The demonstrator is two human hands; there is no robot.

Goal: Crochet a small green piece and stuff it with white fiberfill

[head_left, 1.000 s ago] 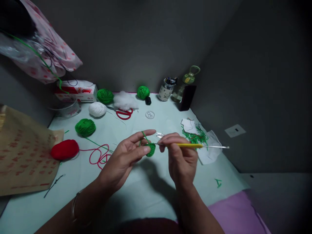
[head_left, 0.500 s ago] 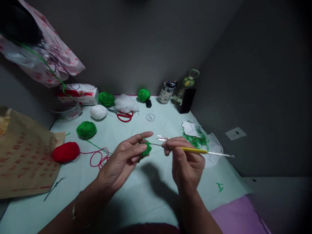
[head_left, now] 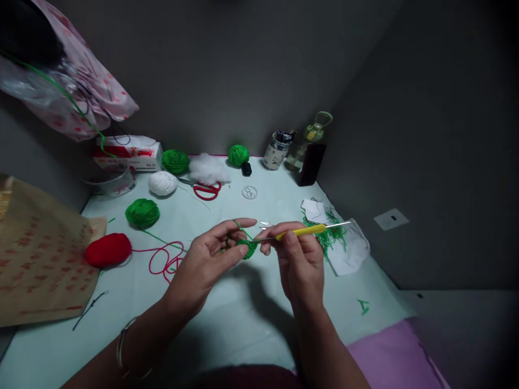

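Observation:
Between the thumb and fingers of my left hand (head_left: 213, 254) is a small green crochet piece (head_left: 248, 249). Green yarn (head_left: 242, 228) runs from the raised left index finger down to it. My right hand (head_left: 300, 259) is closed around the yellow handle of a crochet hook (head_left: 302, 232). The hook's thin metal shaft points left and meets the top edge of the piece; its tip is hidden there. Just behind my right fingers, the silver points of a pair of snips (head_left: 265, 225) show on the table.
Left lie a red yarn ball (head_left: 108, 250), a green yarn ball (head_left: 142, 213) and a paper bag (head_left: 48, 259). Behind are a white yarn ball (head_left: 162, 184), red-handled scissors (head_left: 207, 190), stuffing (head_left: 209, 169), a pen cup (head_left: 275, 152) and a bottle (head_left: 300, 154). Green yarn scraps (head_left: 334, 233) lie right.
My right hand has moved a little left, closer to the crochet piece, and the hook's back end has swung upward. The left thumb and the piece have shifted slightly.

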